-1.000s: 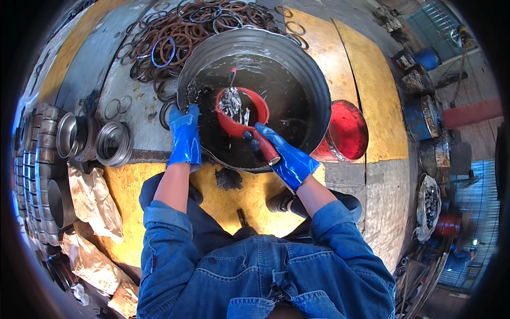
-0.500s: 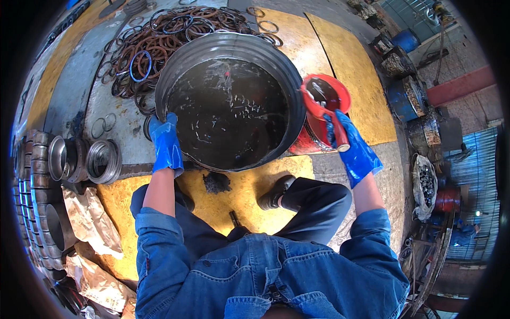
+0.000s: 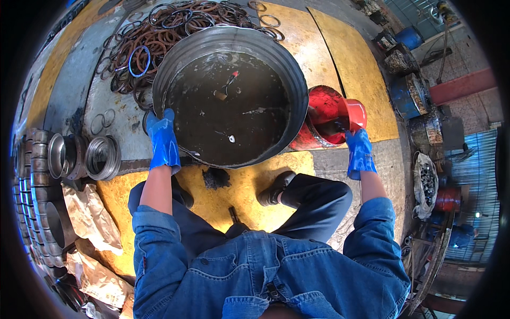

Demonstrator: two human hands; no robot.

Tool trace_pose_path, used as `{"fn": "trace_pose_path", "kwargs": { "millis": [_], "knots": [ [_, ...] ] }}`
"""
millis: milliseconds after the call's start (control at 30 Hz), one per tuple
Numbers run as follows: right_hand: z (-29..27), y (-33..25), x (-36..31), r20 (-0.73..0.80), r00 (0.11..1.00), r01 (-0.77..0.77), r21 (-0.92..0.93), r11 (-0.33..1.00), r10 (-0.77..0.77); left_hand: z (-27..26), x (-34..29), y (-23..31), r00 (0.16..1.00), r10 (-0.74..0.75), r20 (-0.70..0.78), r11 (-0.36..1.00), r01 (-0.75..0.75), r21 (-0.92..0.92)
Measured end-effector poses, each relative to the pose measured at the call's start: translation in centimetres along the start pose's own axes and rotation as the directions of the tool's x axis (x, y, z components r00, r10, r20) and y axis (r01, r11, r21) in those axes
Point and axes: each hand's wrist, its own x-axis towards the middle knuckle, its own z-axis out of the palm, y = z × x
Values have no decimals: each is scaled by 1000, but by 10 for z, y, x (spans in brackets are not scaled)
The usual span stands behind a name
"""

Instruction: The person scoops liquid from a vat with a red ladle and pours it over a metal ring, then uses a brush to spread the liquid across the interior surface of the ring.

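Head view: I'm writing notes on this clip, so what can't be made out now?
Head view, basin: its bottom, hidden by dark liquid.
Head view, red scoop: its handle, hidden by the right hand.
Head view, red bucket: part of its inside, hidden by the red scoop.
Head view, white bag: its contents, too small to name.

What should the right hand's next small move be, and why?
Probably tip the red scoop slightly further over the red bucket with the right hand: it is already tilted at the bucket's mouth, and its inside is largely hidden, so some contents may remain.
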Motion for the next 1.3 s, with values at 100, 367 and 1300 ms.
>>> {"fn": "trace_pose_path", "kwargs": {
  "millis": [100, 367, 1300],
  "knots": [
    [-16, -22, -20, -15, 1000, -22, -239, 971, 19, -8, -2, 0, 999, -33, -2, 998, 33, -57],
    [-77, -100, -20, 178, 979, -98, 835, 541, -99, -4, 11, -21, 999, 42, -10, 999, -42, -29],
    [4, -327, -177, 585, 296, -848, 525, 74, -755, -9, 19, -33, 1000, 4, -10, 1000, -3, 12]
  ]
}}
